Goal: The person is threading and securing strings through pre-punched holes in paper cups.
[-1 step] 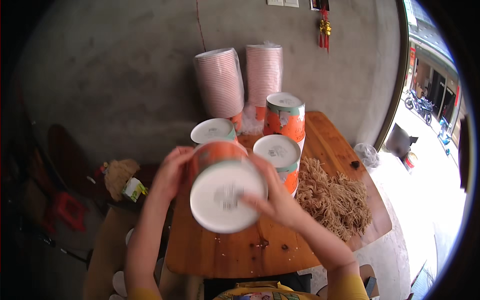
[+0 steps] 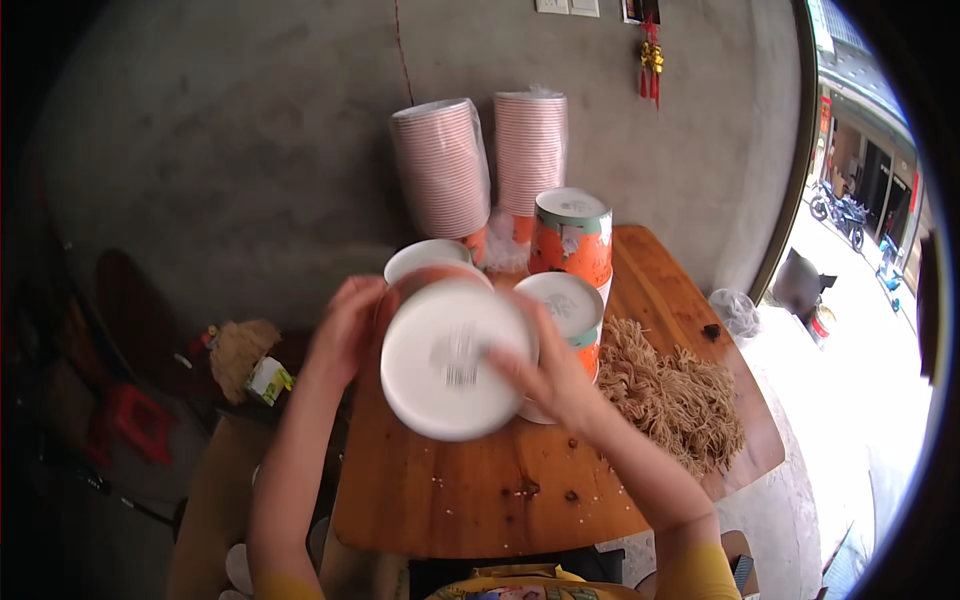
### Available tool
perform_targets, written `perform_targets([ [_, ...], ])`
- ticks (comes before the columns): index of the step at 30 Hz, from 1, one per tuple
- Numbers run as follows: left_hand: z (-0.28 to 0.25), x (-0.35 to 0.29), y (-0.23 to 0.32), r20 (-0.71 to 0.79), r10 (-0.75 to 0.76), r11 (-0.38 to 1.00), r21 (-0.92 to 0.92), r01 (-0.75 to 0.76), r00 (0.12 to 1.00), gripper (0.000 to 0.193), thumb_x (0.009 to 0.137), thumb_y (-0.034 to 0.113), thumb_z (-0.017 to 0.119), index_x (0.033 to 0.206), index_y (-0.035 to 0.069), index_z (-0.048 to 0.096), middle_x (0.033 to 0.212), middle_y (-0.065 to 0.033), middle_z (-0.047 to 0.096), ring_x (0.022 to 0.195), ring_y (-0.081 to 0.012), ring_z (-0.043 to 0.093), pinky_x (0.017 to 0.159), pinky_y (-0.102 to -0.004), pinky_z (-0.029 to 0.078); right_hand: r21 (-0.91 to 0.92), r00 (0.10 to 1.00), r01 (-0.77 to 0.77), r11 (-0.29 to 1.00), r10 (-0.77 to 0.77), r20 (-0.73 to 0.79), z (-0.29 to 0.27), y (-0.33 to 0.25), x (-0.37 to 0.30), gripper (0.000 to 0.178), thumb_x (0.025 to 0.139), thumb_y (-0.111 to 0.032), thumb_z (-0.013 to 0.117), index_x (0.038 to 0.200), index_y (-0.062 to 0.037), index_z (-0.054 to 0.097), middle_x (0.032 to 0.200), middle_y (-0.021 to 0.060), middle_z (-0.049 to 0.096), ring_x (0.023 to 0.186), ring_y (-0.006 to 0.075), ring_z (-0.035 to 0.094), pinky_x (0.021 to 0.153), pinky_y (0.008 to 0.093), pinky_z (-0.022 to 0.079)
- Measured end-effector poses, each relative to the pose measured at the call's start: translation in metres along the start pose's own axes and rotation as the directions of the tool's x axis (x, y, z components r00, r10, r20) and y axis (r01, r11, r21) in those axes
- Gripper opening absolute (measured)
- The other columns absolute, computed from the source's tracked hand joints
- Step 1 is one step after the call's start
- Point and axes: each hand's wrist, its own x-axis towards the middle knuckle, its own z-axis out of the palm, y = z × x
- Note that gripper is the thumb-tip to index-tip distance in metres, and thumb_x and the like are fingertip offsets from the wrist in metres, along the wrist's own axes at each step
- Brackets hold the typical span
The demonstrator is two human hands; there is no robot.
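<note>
Between my two hands is an orange paper bucket, its round white bottom facing me and slightly blurred. My left hand grips its left side, with some fingers hidden behind it. On the other side my right hand holds the edge, the thumb lying across the white bottom. Just behind it, an upturned bucket is partly covered by the held one. Close to my right hand stands another upturned orange bucket. A farther upturned bucket rises behind that one.
Two tall plastic-wrapped stacks of paper buckets, a left stack and a right stack, stand against the grey wall. A heap of tan string lies on the wooden table, right side. A red stool is at the left.
The held bucket has tilted, its white bottom rising and turning more squarely toward me, so less of its orange wall shows. Both hands keep their grip.
</note>
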Motion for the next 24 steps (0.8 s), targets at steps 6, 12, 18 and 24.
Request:
perform_targets([
  [6,0.028,0.075,0.006,0.414,0.265,0.964,-0.108,-0.242,0.871,0.071,0.091,0.06,0.056,0.136,0.006,0.047,0.136,-0.0077,0.051,0.128,-0.0186,0.044,0.11,-0.0354,0.033,0.129,0.952,-0.28,0.951,0.292,-0.088,-0.05,0.004,0.12,0.062,0.097,-0.051,0.047,0.14,-0.0058,0.045,0.131,0.0144,0.055,0.12,0.0222,0.053,0.094,0.0375,0.046],
  [12,0.053,0.105,0.018,0.61,0.324,0.813,0.211,-0.542,0.723,0.118,0.073,0.07,0.07,0.153,0.005,0.013,0.155,-0.0159,0.023,0.145,-0.0266,0.018,0.118,-0.0384,0.017,0.009,0.966,-0.198,0.98,0.197,-0.169,-0.083,0.004,0.162,0.071,0.096,-0.06,0.04,0.141,-0.005,0.043,0.129,0.0149,0.055,0.117,0.0286,0.054,0.082,0.0448,0.054],
  [18,0.048,0.125,0.023,0.559,0.457,0.71,0.239,-0.662,0.692,0.113,0.078,0.071,0.063,0.153,0.005,0.011,0.156,-0.0173,0.022,0.146,-0.0277,0.018,0.118,-0.0387,0.017,-0.05,0.934,-0.068,0.996,0.046,-0.354,-0.066,0.026,0.187,0.076,0.097,-0.064,0.03,0.134,0.0006,0.048,0.128,0.0266,0.057,0.124,0.0412,0.051,0.103,0.0397,0.037],
  [24,-0.013,0.114,-0.013,0.427,0.36,0.735,0.417,-0.534,0.829,0.103,0.085,0.07,0.054,0.153,0.004,0.012,0.154,-0.018,0.026,0.145,-0.0267,0.02,0.117,-0.0392,0.019,-0.028,0.98,-0.2,0.979,0.2,0.003,-0.011,0.073,0.184,0.085,0.095,-0.069,0.033,0.134,0.0059,0.042,0.122,0.0331,0.056,0.121,0.0415,0.053,0.1,0.041,0.041],
])
